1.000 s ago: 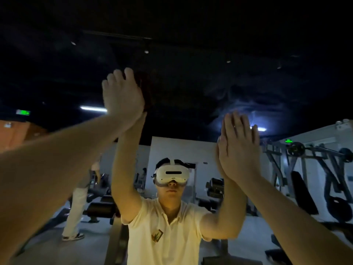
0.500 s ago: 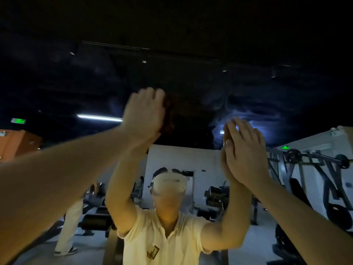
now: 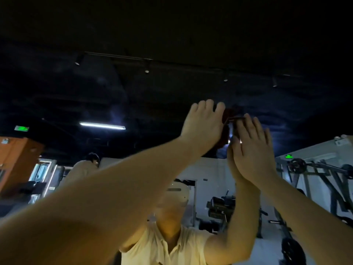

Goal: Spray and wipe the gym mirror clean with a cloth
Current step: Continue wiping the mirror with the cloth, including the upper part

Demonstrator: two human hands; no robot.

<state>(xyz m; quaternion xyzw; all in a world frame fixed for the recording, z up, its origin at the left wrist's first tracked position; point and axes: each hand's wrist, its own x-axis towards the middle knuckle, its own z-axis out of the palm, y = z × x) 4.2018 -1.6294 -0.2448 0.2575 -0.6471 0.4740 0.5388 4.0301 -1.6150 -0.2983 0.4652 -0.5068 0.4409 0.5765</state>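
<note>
Head view: left hand [image 3: 204, 129] presses cloth [image 3: 229, 116], fingers flat; right hand [image 3: 255, 152] beside, fingers straight.

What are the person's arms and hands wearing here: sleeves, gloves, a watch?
No gloves or watch show on the left hand or right hand, and nothing covers either arm up to the elbow. The reflection shows a cream short-sleeved shirt.
</note>
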